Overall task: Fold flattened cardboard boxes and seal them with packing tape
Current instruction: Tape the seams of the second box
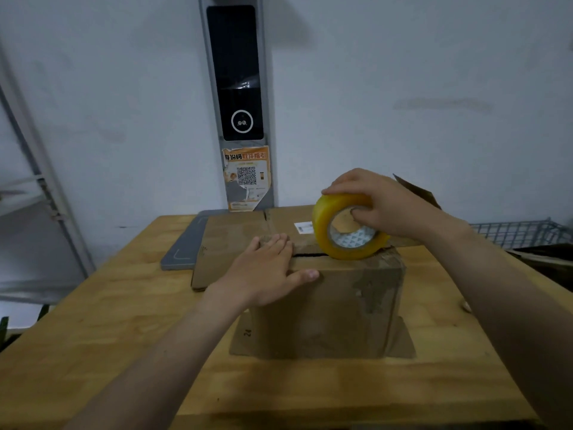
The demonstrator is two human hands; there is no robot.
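Box [325,305] stands folded under both yr hands, top flaps down. L hand [269,271] lies flat on the flaps, fingers straight, prob. pressing them level so the seam [310,253] closes. R hand [381,206] grips tape roll [347,228], fingers over rim, one digit in core. Roll sits on edge at seam's R end, likely to lay tape along it. Beyond L hand: flattened cardboard [235,231], grey pad [186,243], on table [124,336].

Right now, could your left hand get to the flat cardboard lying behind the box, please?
Probably yes. The left hand rests flat on top of the box, and the flat cardboard lies just past its fingertips with nothing between. The right hand and tape roll sit off to the other side.
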